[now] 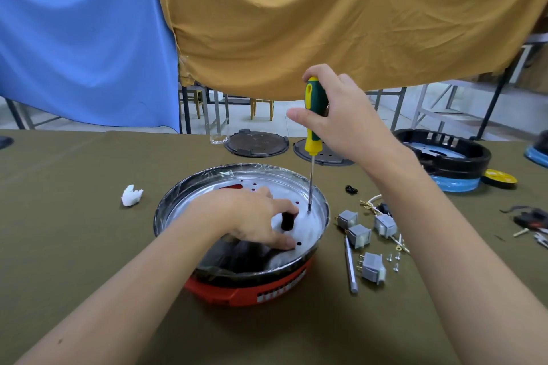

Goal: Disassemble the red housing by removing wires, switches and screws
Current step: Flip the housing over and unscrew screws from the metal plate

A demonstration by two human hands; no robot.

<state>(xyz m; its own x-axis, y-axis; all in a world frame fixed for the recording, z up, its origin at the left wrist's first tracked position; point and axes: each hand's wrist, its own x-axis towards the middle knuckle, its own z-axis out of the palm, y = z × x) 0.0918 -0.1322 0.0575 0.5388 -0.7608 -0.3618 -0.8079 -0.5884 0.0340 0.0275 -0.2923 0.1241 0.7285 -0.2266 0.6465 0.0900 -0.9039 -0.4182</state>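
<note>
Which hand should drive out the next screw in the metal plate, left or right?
Right. The right hand already grips the screwdriver, upright with its tip on the metal plate. The left hand rests on the plate, steadying the red housing.

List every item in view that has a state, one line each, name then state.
red housing: upright on the table, metal plate still in it
metal plate: film-wrapped rim, left hand resting on it
screwdriver: vertical, tip down on the plate
left hand: flat, fingers straight
right hand: gripping the screwdriver handle
grey switches: out, loose on the table
screws: out, beside the switches
</note>
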